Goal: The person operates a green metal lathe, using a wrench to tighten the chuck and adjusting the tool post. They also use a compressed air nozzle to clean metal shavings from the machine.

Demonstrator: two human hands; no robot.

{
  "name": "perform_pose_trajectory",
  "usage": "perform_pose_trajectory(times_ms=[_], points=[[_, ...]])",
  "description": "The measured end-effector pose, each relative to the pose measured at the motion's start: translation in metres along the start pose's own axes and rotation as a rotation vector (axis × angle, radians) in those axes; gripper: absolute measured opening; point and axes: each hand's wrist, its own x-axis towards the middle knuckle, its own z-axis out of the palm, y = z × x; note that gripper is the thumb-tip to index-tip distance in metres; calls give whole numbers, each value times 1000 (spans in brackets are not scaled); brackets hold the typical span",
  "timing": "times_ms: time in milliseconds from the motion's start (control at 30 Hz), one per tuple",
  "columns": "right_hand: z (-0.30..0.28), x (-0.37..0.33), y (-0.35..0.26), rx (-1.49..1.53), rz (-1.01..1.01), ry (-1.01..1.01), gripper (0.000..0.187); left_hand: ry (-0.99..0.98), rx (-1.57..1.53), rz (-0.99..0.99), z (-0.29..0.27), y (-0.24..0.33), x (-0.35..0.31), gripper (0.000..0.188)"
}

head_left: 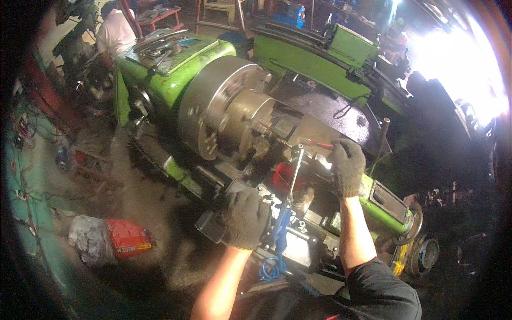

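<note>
Both my hands wear dark grey knit gloves. My right hand [348,166] is closed around a slim red-handled tool [319,143], whose tip points left toward the small workpiece [261,128] in the chuck; its kind is not clear. My left hand [247,218] is curled at the near left side of the lathe carriage [298,248], and what its fingers hold is hidden. Between my hands lies a blue air blow gun [281,226] with a long metal nozzle, its tip up near the tool post. A red container [284,176] sits behind the nozzle.
The large lathe chuck [218,101] looks blurred, as if turning, beside the green headstock [170,64]. Coiled blue hose [272,268] hangs near my body. A red bag [128,237] lies on the floor at left. Another person [116,32] is at the far left.
</note>
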Motion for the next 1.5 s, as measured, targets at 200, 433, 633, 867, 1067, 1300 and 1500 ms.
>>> perform_pose_trajectory(times_ms=[200, 433, 633, 867, 1067, 1300, 1500], points=[[-52, -64, 19, -210, -52, -63, 25, -110, -153, -97, -11, 11, 15, 24], [-25, -91, -23, -385, 44, -378, 39, -605, 75, 13, -18, 8, 114, 39], [-102, -142, -3, -414, 188, -224, 44, -1004, 355, 279, 24, 2, 150, 44], [-284, -282, 48, -706, 481, 20, 34, -1143, 483, 514, 84, -10, 153, 40], [-372, -375, 77, -845, 619, 112, 41, -1216, 276, 340, 81, -10, 145, 42], [-391, -317, 111, -635, 599, 113, 58, -813, 86, 54, -5, 10, 129, 45], [-408, -206, 192, -642, 367, 227, 88, -505, 32, -79, -42, -13, 74, 42]])
